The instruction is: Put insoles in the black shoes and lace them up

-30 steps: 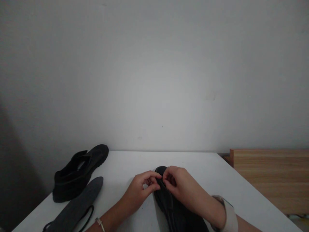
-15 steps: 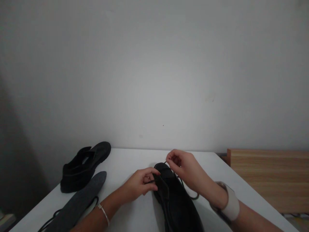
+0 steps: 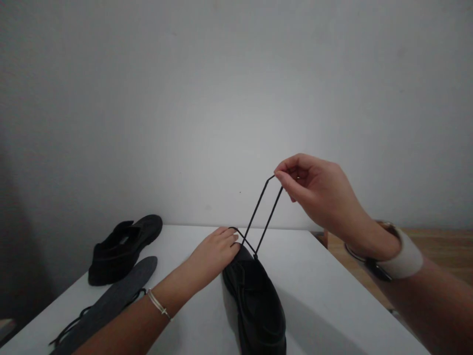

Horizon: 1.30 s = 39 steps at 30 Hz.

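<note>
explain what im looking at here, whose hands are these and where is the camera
There is no machine here: these are one person's two bare hands, filmed by a camera worn on that person's head, looking forward and down. That is why the arms come in from the bottom edge.

The right hand is raised above the table, its fingers pinching a thin black shoelace that runs down as two taut strands to the front of a black shoe. The left hand rests against the toe end of that shoe, with a short piece of lace by its fingertips.

The shoe stands on a white table against a plain wall. At the left lie a second black shoe, a dark grey insole and another lace partly under it. Wooden furniture shows at the right.
</note>
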Available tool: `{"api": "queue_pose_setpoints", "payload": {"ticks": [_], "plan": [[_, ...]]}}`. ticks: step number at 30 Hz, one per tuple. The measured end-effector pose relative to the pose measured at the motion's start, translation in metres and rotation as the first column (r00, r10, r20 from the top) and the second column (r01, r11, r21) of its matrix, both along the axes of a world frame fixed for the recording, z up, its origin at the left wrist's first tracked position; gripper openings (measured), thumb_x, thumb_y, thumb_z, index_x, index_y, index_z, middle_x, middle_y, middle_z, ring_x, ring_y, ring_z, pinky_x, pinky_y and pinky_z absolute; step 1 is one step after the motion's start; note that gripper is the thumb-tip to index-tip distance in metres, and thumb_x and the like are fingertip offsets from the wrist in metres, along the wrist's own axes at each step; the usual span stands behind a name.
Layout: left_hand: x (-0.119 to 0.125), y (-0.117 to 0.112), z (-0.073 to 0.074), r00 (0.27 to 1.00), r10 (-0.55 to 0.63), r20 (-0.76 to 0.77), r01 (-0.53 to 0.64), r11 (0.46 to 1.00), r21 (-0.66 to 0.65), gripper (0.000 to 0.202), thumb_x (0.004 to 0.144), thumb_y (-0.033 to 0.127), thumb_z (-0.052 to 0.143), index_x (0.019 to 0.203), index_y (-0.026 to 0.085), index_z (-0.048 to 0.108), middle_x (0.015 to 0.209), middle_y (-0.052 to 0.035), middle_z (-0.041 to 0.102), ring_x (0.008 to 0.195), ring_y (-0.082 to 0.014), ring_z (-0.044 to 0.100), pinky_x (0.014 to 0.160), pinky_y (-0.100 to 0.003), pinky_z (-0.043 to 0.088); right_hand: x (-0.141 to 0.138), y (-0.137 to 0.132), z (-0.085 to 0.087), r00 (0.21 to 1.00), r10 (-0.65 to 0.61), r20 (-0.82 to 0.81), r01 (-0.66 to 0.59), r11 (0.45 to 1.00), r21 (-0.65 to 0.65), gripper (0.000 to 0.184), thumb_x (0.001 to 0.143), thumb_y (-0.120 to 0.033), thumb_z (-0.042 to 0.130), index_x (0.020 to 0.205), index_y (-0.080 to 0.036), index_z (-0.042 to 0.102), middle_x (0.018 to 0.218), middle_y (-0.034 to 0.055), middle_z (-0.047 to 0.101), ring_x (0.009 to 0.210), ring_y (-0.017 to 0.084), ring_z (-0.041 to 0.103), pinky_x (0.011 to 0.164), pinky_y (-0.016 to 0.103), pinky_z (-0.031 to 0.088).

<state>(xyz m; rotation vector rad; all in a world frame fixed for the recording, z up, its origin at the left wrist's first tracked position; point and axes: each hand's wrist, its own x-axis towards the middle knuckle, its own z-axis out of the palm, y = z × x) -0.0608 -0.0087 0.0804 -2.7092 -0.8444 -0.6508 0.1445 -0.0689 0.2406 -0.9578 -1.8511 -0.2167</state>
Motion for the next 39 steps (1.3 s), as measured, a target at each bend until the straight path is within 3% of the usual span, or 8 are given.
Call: {"api": "queue_pose_setpoints", "payload": {"ticks": [4,8,10,13,19,28,35,39], "plan": [[0.007,-0.033,-0.004,0.957,-0.109,0.267,0.131,0.989,-0.063,0.027,0.091,0.004,0.04,0.103,0.018,0.061,0.107,-0.0095,0.067,0.108,-0.0216,0.059,0.101,-0.04,0.043,-0.007,-0.018,0.011,0.999,0.019,-0.033,-0.014,0.988,0.152,0.005,0.086,-0.021,0.061,0.082,-0.017,0.062,0.066,-0.0003,0.062,0.06,0.011,0.058,0.056,0.024,0.045],[0.012,-0.053,-0.025,0.767,0.222,0.602,0.015,0.932,-0.363,0.041,0.087,0.032,0.061,0.125,0.018,0.052,0.127,-0.0132,0.057,0.12,-0.0267,0.052,0.107,-0.046,0.041,-0.015,-0.035,0.025,0.995,0.064,-0.079,-0.04,0.96,0.276,0.006,0.088,-0.021,0.059,0.083,-0.018,0.06,0.069,-0.0006,0.062,0.057,0.009,0.056,0.052,0.023,0.044],[0.016,-0.052,-0.041,0.692,0.378,0.615,0.009,0.848,-0.531,0.069,0.074,0.043,0.074,0.132,0.016,0.048,0.134,-0.0167,0.052,0.128,-0.0322,0.048,0.111,-0.051,0.036,-0.021,-0.042,0.031,0.991,0.099,-0.086,-0.07,0.955,0.29,0.006,0.088,-0.019,0.058,0.082,-0.018,0.06,0.069,-0.0011,0.061,0.054,0.009,0.055,0.049,0.022,0.043],[0.021,-0.039,-0.063,0.639,0.484,0.598,0.055,0.746,-0.663,0.067,0.067,0.045,0.078,0.122,0.014,0.056,0.125,-0.0167,0.059,0.122,-0.0334,0.053,0.107,-0.051,0.04,-0.031,-0.048,0.034,0.988,0.138,-0.068,-0.113,0.949,0.293,0.005,0.088,-0.016,0.058,0.083,-0.017,0.059,0.071,-0.0008,0.06,0.055,0.009,0.057,0.051,0.023,0.045],[0.024,-0.011,-0.079,0.573,0.423,0.702,0.153,0.786,-0.599,0.045,0.065,0.023,0.071,0.108,0.014,0.06,0.104,-0.0101,0.068,0.094,-0.0243,0.065,0.089,-0.042,0.052,-0.038,-0.05,0.031,0.979,0.203,0.001,-0.194,0.935,0.295,0.003,0.089,-0.018,0.056,0.087,-0.018,0.058,0.076,-0.0005,0.06,0.07,0.011,0.06,0.066,0.027,0.051],[0.022,-0.023,-0.072,0.492,0.301,0.817,0.162,0.89,-0.426,0.047,0.071,0.021,0.062,0.118,0.02,0.055,0.112,-0.0067,0.063,0.104,-0.0214,0.06,0.099,-0.042,0.045,-0.04,-0.039,0.03,0.975,0.217,0.043,-0.219,0.921,0.322,0.005,0.089,-0.015,0.053,0.088,-0.018,0.057,0.082,0.0014,0.06,0.076,0.012,0.058,0.069,0.027,0.052],[0.035,-0.02,-0.083,0.392,0.448,0.804,0.221,0.802,-0.555,0.041,0.073,0.03,0.06,0.111,0.017,0.053,0.112,-0.0113,0.064,0.105,-0.0244,0.061,0.099,-0.046,0.046,-0.043,-0.036,0.026,0.971,0.24,-0.003,-0.223,0.907,0.358,0.006,0.094,-0.02,0.051,0.092,-0.021,0.057,0.087,0.0024,0.058,0.078,0.013,0.058,0.07,0.028,0.054],[0.035,-0.025,-0.081,0.341,0.501,0.796,0.132,0.812,-0.568,0.047,0.072,0.034,0.064,0.113,0.016,0.051,0.117,-0.014,0.059,0.107,-0.0278,0.058,0.098,-0.049,0.045,-0.044,-0.041,0.022,0.962,0.271,-0.016,-0.247,0.898,0.364,0.007,0.094,-0.02,0.05,0.092,-0.021,0.057,0.091,0.0033,0.058,0.078,0.013,0.058,0.071,0.03,0.056]]}}
